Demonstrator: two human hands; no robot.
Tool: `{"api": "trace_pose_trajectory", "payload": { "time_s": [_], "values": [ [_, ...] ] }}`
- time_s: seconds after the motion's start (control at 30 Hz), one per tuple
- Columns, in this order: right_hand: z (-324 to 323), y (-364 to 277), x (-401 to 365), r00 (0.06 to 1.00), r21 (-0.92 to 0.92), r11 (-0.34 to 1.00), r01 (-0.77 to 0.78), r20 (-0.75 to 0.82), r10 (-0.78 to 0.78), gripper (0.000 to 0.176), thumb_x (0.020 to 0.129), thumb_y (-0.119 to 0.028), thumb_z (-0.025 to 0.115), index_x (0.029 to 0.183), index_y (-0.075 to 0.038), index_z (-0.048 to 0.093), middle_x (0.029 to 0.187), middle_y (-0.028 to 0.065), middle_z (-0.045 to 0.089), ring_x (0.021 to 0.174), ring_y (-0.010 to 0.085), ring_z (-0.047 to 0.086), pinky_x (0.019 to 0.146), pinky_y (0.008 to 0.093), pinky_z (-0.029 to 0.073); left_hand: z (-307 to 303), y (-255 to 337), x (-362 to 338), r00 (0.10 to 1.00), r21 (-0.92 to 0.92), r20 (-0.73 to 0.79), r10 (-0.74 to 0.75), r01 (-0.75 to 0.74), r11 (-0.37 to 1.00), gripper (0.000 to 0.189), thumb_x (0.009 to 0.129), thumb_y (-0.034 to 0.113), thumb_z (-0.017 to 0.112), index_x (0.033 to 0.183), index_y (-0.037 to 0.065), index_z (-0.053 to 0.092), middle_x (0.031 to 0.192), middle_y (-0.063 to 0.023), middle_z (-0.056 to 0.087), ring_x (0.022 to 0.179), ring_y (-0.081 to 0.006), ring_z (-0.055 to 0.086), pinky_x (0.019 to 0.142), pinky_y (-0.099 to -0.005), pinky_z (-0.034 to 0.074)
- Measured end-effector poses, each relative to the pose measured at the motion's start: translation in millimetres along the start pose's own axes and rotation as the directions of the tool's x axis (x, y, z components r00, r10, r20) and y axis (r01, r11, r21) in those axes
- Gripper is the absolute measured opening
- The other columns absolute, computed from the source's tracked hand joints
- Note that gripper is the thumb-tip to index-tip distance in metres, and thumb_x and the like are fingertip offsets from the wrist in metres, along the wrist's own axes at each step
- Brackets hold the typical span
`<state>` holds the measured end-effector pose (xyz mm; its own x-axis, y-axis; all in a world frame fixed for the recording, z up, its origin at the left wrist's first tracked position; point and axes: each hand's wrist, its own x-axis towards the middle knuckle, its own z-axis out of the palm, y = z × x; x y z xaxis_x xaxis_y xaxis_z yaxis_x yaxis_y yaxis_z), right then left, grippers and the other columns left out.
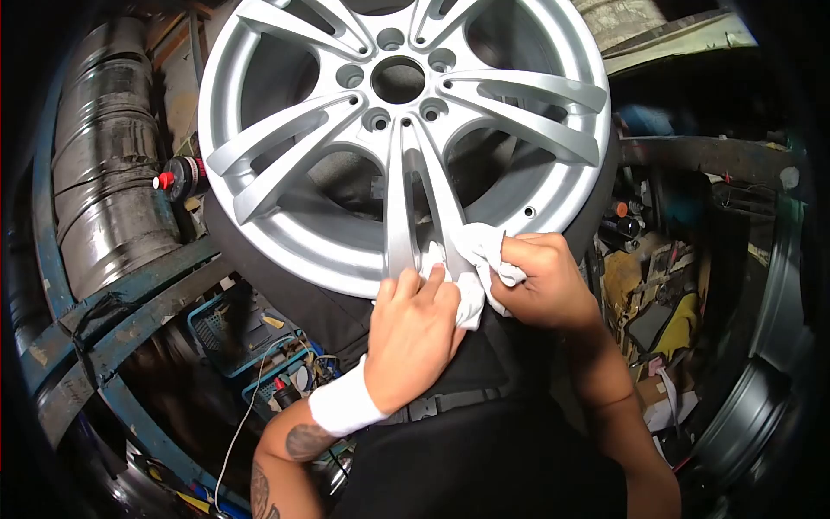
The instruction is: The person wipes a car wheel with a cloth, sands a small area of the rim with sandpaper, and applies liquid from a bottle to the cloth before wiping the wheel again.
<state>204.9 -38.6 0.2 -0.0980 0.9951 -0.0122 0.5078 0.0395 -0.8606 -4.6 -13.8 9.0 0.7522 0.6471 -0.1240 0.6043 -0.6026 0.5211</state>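
A silver alloy car wheel (pixel 401 156) with paired spokes lies face up before me, its lower rim toward my body. My left hand (pixel 411 337), with a white band on the wrist, presses part of a white cloth (pixel 481 246) against the foot of the nearest spoke pair. Just right of it, my right hand (pixel 546 281) is closed around a bunched part of the cloth at the rim's lower edge. Cloth shows between the two hands. The fingertips of my left hand bend down over the rim, partly hidden by the cloth.
Beneath the wheel is a dark cover (pixel 298 304). Metal barrel-like cylinders (pixel 112 164) stand at left, beside a blue metal frame (pixel 143 281) and a red-capped bottle (pixel 179 179). Below lies a blue plastic basket (pixel 216 333). Another wheel (pixel 735 424) sits at lower right among clutter.
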Motion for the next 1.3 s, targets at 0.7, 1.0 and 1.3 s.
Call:
{"api": "trace_pose_trajectory", "payload": {
  "time_s": [0.7,1.0,1.3],
  "values": [
    [44.5,-29.9,-22.0,0.952,-0.582,0.8,0.142,0.301,0.05,0.028,0.078,-0.032,0.079,0.084,-0.012,0.061,0.06,0.0068,0.063,0.058,0.0269,0.068,0.056,0.04,0.047,-80.6,-76.5,-42.6,0.968,-0.297,0.232,-0.093,0.161,0.941,0.019,0.077,0.019,0.075,0.082,0.006,0.062,0.069,-0.016,0.061,0.069,-0.0397,0.061,0.067,-0.0471,0.047],
    [49.1,-40.8,5.9,0.895,-0.53,0.848,0.006,0.381,0.232,0.021,0.086,-0.024,0.068,0.081,-0.004,0.066,0.062,0.0193,0.066,0.057,0.0403,0.066,0.058,0.0527,0.05,-61.3,-78.1,-42.9,0.954,-0.368,0.296,-0.055,0.167,0.914,0.019,0.08,0.021,0.071,0.082,0.004,0.064,0.072,-0.0199,0.064,0.076,-0.0419,0.064,0.071,-0.0491,0.051],
    [38.9,-36.9,19.0,0.854,-0.523,0.852,0.011,0.448,0.264,0.022,0.085,-0.022,0.064,0.076,-0.003,0.07,0.062,0.0177,0.067,0.059,0.0366,0.07,0.059,0.0495,0.054,-39.3,-90.4,-38.1,0.922,-0.268,0.348,-0.168,0.269,0.925,0.022,0.08,0.023,0.068,0.088,0.002,0.069,0.073,-0.0229,0.067,0.076,-0.0442,0.066,0.07,-0.0512,0.053]
  ]
}}
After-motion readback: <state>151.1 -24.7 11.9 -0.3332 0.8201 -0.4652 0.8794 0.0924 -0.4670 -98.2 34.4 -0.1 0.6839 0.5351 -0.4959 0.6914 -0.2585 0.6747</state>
